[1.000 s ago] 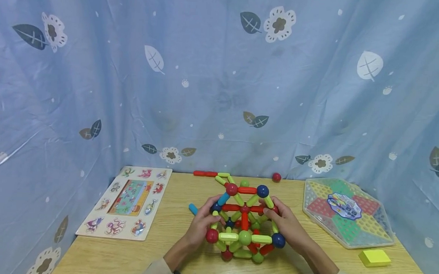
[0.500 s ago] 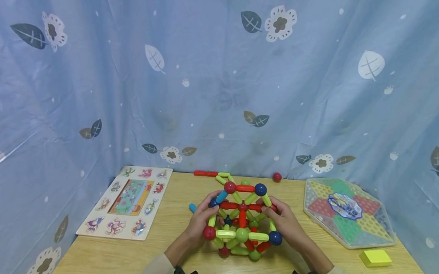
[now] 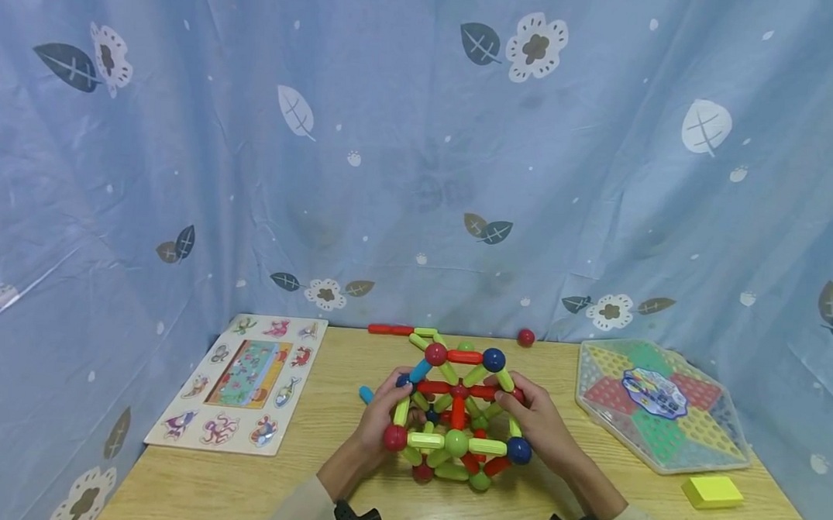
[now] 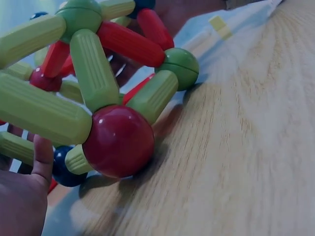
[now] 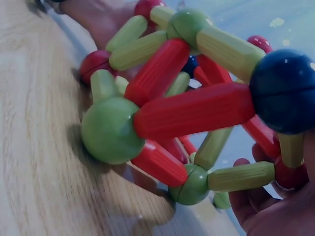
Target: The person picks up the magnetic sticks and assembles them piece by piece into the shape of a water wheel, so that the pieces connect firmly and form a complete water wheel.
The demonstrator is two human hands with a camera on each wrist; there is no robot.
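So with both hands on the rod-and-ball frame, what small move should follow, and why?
Probably settle the frame flat on the table. The left hand and right hand grip opposite sides, and in the left wrist view only its lower balls seem to touch the wood.

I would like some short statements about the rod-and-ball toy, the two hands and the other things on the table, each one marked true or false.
1. Both hands hold the rod-and-ball structure, the left hand on its left side and the right hand on its right. True.
2. The structure is lifted high above the table. False: the wrist views show its lower balls at the wooden top.
3. A loose red ball lies near the curtain behind the structure. True.
4. The yellow block lies on the animal puzzle board. False: it lies on the table at the right, near the hexagonal game board.
5. The puzzle board is left of the structure. True.
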